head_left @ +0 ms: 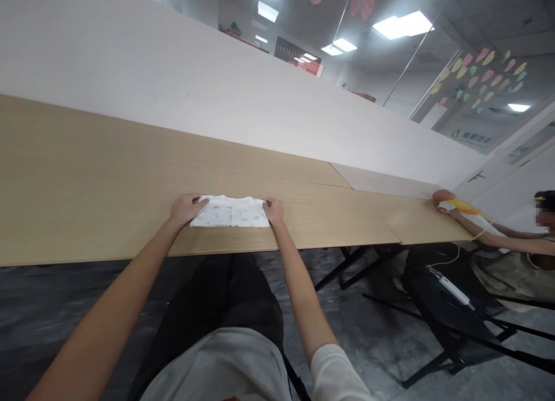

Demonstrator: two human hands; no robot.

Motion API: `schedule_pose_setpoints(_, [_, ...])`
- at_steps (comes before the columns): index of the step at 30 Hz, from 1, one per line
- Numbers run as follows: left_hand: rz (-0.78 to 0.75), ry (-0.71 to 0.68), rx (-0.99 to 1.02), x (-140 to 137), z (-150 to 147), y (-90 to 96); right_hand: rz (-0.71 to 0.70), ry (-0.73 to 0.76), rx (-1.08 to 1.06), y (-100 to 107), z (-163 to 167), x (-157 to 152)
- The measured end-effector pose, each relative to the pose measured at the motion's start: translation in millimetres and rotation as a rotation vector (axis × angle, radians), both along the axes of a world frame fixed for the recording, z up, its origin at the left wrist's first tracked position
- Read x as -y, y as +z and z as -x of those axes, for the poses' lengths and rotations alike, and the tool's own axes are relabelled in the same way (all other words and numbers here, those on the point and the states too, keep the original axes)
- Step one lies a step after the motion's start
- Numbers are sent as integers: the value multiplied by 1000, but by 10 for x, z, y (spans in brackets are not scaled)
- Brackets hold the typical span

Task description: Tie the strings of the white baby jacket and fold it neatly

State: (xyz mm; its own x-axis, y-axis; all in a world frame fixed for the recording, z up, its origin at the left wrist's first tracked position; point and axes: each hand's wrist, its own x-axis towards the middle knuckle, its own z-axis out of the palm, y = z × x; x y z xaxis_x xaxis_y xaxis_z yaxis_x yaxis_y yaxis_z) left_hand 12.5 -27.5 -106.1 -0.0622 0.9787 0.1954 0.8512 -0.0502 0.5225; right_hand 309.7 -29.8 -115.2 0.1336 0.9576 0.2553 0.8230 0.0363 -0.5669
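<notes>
A white cloth garment (232, 212) with small printed figures lies folded into a flat oblong near the table's front edge. Its upper edge dips slightly in the middle, and a faint crease runs down its centre. My left hand (187, 209) grips the upper left corner, thumb on top and the other fingers curled at the edge. At the upper right corner, my right hand (274, 210) pinches the cloth in the same way. The undersides of both corners are hidden by my fingers.
The long wooden table (108, 181) runs along a white wall (195, 95) with glass above it. Far right, another person's arms (489, 234) reach to a doll (444, 196) on the table. A black folding chair (451, 314) holds a white power strip (453, 289).
</notes>
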Motion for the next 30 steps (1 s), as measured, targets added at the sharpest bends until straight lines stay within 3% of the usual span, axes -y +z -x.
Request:
schedule_pose_setpoints(13, [18, 9, 31, 6, 14, -25, -39, 84, 34, 23, -13, -3])
schedule_pose_setpoints(25, [-3, -29, -20, -18, 0, -18, -24, 38, -29, 14, -22, -24])
schedule_pose_setpoints(30, [-36, -67, 172, 2, -30, 182, 6, 62, -189, 176, -45, -22])
